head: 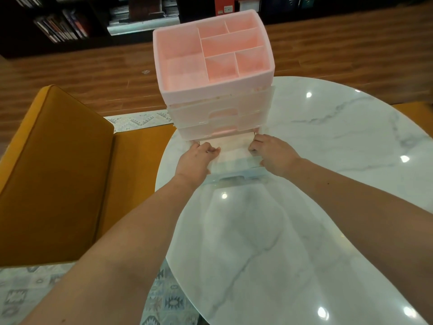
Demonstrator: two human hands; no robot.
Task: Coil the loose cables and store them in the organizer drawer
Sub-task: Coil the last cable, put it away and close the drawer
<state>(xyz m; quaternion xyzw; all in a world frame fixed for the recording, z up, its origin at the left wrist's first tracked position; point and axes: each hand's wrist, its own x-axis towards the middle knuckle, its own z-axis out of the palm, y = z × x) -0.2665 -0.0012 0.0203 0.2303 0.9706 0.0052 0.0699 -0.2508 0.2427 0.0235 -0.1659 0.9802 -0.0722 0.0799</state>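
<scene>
Both hands grip the pulled-out bottom drawer (234, 158) at frame centre: left hand (195, 158) curls over its left edge, right hand (274, 156) over its right. White marble table (328, 148) fills lower right; mustard chair (58, 172) at left, wood floor (93, 66) and bookshelves (58, 24) above. Pink organizer (213, 64) is translucent, its top tray divided into compartments.
</scene>
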